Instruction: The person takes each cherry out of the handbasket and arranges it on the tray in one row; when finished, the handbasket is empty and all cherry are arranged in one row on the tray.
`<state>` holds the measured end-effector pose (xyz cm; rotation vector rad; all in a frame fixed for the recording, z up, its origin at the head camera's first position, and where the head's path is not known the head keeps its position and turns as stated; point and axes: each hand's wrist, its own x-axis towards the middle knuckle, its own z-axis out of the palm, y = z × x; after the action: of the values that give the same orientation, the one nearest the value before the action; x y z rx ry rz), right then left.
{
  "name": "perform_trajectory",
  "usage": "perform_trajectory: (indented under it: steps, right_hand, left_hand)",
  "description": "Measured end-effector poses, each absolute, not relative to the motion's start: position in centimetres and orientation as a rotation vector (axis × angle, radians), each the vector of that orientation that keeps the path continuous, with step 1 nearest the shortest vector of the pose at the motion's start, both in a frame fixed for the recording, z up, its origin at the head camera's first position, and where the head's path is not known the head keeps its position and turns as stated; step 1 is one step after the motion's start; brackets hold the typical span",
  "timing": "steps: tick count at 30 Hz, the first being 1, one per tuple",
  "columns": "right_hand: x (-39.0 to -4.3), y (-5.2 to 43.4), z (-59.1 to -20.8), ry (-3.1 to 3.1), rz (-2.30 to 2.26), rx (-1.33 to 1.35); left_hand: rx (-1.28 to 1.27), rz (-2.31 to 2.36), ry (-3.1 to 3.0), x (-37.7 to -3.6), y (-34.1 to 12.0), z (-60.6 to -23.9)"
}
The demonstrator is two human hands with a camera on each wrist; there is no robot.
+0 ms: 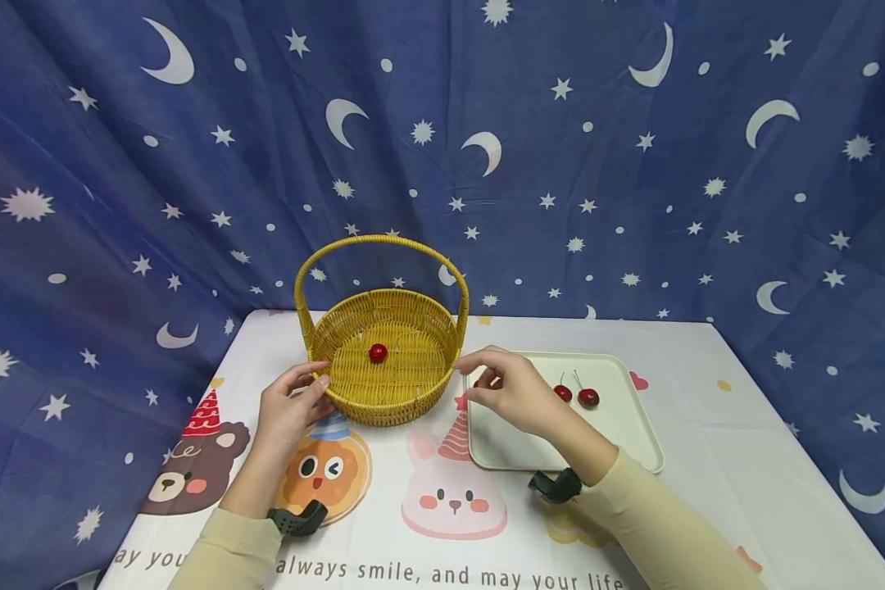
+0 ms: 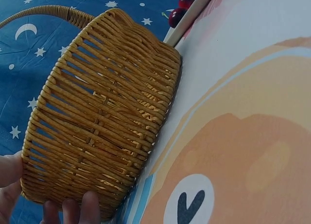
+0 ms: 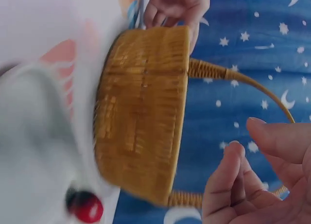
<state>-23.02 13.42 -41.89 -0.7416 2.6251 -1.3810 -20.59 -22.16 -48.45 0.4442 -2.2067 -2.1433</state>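
A yellow woven basket with a tall arched handle stands near the back of the table. One red cherry lies on its floor. My left hand grips the basket's left rim, thumb at the edge and fingertips against the woven side. Beside the basket's right rim, my right hand hangs over the tray's left part, with a gap between thumb and index finger and nothing held. The off-white tray carries stemmed cherries, among them a dark red cherry; another is partly hidden behind my right hand.
A white tablecloth with cartoon animals and lettering covers the table. Behind it hangs a blue curtain with moons and stars, which also runs down both sides. A dark band sits around each wrist.
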Motion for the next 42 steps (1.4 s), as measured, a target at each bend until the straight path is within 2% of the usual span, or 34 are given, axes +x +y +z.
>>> perform_trajectory:
  steps: [10, 18, 28, 42]
  right_hand:
    - [-27.1, 6.0, -42.3, 2.589, -1.334, -0.852]
    - [-30.8, 2.1, -43.8, 2.569, -1.142, -0.884]
    - [-33.2, -0.4, -46.2, 2.563, -0.956, -0.865]
    - [-34.1, -1.6, -46.7, 2.548, -0.786, -0.828]
  left_hand:
    - [0.446, -2.127, -2.217, -20.6, -22.2, -48.4]
    - [0.449, -2.136, -2.228, -20.7, -22.3, -48.5]
    - [0.443, -2.140, -2.211, -20.5, -22.2, -48.9]
    - [0.448, -2.119, -2.224, -20.7, -22.3, -48.6]
